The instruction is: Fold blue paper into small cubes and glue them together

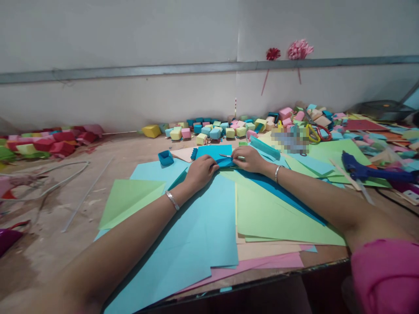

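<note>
My left hand (203, 170) is closed, its fingertips pinching the left end of a small folded piece of blue paper (225, 162). At the other end of that piece, my right hand (248, 159) is closed on it too. A thin pointed metal blade (224, 155) sticks out leftward by the right fingers; the rest of this tool is hidden. Behind the hands lies a flat blue sheet (214, 151). Light blue sheets (196, 244) and green sheets (271, 209) spread out under my forearms. Left of the hands stands a small open blue paper box (165, 158).
Many small coloured paper boxes (215, 133) line the wall, with a red pile (65, 141) at left. To the right are a blue glue gun (366, 168) and yellow-handled scissors (313, 133). A white cable (65, 186) lies at left. The table edge (248, 279) is near me.
</note>
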Motion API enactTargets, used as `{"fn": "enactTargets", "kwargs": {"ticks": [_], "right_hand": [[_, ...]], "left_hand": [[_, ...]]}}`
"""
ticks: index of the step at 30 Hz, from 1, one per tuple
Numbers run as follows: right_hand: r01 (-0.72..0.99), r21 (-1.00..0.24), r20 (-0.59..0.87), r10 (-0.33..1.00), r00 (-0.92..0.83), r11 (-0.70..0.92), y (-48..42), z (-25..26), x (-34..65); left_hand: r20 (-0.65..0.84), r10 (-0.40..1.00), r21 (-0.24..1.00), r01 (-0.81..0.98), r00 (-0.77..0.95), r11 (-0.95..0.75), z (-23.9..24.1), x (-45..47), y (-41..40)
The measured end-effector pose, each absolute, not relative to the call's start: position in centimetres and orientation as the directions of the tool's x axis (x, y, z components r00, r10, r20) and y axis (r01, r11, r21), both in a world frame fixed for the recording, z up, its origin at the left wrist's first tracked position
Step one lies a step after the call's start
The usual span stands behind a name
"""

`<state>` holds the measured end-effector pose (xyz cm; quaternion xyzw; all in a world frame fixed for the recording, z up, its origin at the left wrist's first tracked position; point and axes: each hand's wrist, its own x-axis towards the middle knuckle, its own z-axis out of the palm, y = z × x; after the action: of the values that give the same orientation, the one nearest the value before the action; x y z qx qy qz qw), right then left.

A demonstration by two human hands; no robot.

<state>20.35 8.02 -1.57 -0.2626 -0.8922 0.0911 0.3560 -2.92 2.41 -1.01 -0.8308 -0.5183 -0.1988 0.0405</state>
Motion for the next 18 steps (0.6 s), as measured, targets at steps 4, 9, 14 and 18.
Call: {"fn": "enactTargets", "kwargs": {"ticks": [4,9,14,18], "right_hand": [[0.394,-0.325,0.6,0.509,-0.617,0.86,7.77,-1.33,20.36],[0.388,-0.301,0.618,0.488,-0.617,0.871,8.14,-1.41,20.29],[0.358,-0.296,0.607,0.464,-0.646,0.886,7.9,-1.33,20.26],[0.322,-0.378,0.564,0.492,-0.663,0.868,7.35,-1.36,20.36]], "left_hand": [[0.377,0.834,0.2,0.844,0.402,-0.497,-1.11,-3.02,2.48],[0.407,0.825,0.217,0.836,0.393,-0.505,-0.97,-2.98,2.47],[0.434,0.832,0.191,0.868,0.345,-0.459,-0.74,-2.86,2.25],[0.449,0.825,0.179,0.87,0.344,-0.46,-0.71,-2.76,2.16]]}}
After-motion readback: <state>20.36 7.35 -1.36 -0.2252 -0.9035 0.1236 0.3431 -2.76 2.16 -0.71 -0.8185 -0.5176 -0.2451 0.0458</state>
